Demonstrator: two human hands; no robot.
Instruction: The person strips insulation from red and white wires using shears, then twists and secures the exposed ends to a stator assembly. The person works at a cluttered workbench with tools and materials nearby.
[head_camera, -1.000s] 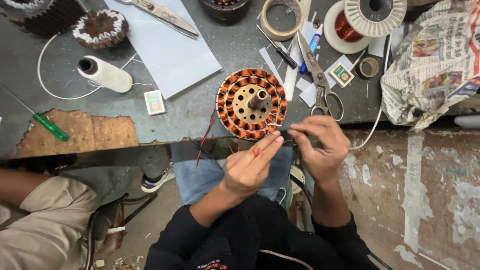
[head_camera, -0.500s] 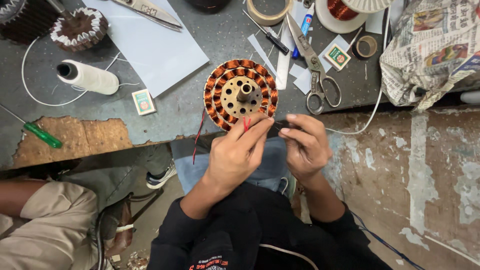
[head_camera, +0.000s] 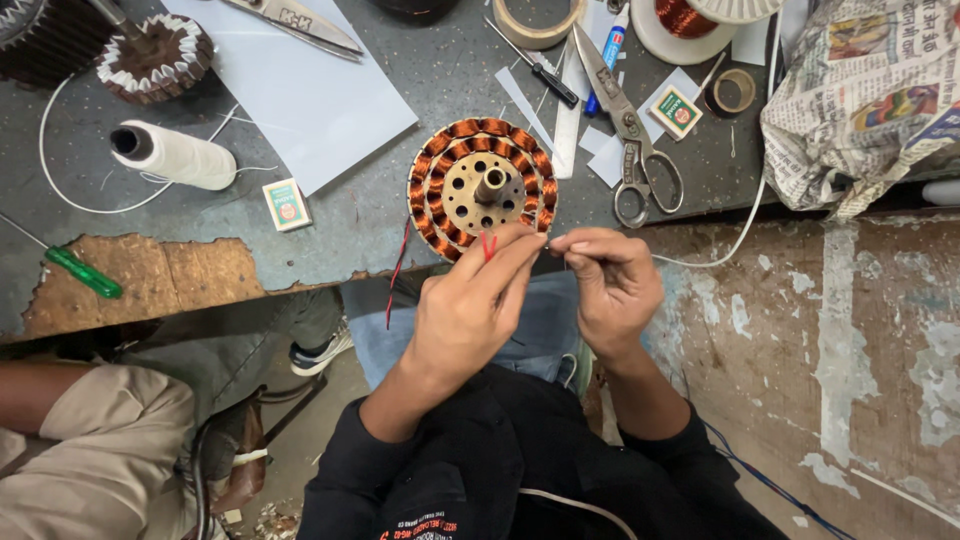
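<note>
A copper-wound motor coil (head_camera: 482, 187) is set at the table (head_camera: 400, 215) edge. At its six o'clock, a red wire (head_camera: 488, 245) is pinched shut by the left hand (head_camera: 470, 305); the right hand (head_camera: 610, 285) is closed on something thin, steadying it.

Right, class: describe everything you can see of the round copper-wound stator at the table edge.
The stator is a flat round metal core ringed with shiny orange-copper wire coils. A perforated metal hub with a short central shaft stands up from its middle. It lies flat on the grey table, at its near edge. The left hand reaches its near rim, where a red wire shows.
</note>
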